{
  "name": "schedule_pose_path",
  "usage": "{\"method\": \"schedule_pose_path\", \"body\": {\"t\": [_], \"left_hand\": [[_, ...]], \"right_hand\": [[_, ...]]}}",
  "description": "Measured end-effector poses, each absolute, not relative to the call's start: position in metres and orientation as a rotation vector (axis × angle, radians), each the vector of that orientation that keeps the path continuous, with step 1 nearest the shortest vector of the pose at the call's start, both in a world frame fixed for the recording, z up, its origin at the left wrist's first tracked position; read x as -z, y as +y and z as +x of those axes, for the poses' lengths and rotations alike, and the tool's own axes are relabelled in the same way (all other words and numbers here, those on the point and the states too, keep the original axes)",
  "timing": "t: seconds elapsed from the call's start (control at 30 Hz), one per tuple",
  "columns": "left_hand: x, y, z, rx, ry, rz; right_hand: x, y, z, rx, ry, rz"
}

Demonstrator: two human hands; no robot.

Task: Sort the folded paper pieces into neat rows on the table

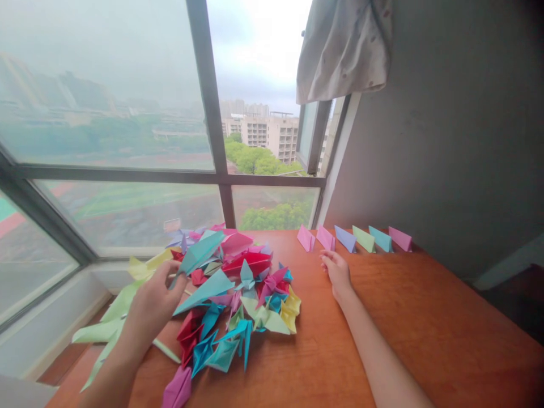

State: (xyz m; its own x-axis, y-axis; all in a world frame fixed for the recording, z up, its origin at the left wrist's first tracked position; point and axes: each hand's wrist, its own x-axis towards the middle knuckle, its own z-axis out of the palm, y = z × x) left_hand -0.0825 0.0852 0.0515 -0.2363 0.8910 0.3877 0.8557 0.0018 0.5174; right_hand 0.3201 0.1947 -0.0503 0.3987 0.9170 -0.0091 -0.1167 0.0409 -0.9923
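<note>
My left hand (155, 300) is closed on a teal paper plane (202, 252), its nose pointing up and right over the heap. Beneath it lies a pile of folded paper: another light teal plane (204, 292), a red folded piece (249, 263), a yellow one (291, 309) and several paper cranes, such as a teal crane (246, 277). My right hand (338, 275) hovers over the table with loosely bent fingers and nothing visible in them. Its fingertips are just below a pink folded paper piece (326, 238); whether they touch it, I cannot tell.
Along the table's (403, 328) far edge stands a row of folded pieces, including a purple one (345, 239), a green one (364, 239) and a blue one (381, 239). Behind is a framed window (219, 141) with a hanging curtain (346, 51). A grey wall (433, 141) rises at right.
</note>
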Motion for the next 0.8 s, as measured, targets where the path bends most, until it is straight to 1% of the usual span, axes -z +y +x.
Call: {"method": "schedule_pose_path", "body": {"t": [0.1, 0.2, 0.33, 0.47, 0.63, 0.8], "left_hand": [[-0.057, 0.082, -0.063, -1.217, 2.068, 1.880], [-0.062, 0.078, -0.033, -1.286, 1.890, 1.931], [-0.066, 0.072, 0.009, -1.331, 1.639, 2.185], [-0.068, 0.067, 0.038, -1.321, 1.417, 2.340], [-0.070, 0.065, 0.052, -1.317, 1.335, 2.336], [-0.066, 0.067, 0.056, -1.361, 1.356, 2.228]], "right_hand": [[0.045, 0.193, 0.319, -0.986, -0.835, -1.270], [0.037, 0.189, 0.316, -1.050, -0.882, -1.239], [0.019, 0.176, 0.309, -1.178, -1.019, -1.137], [0.000, 0.160, 0.301, -1.375, -1.269, -0.913], [-0.016, 0.145, 0.298, -1.562, -1.513, -0.764], [-0.030, 0.137, 0.303, -1.700, -1.579, -0.833]]}}
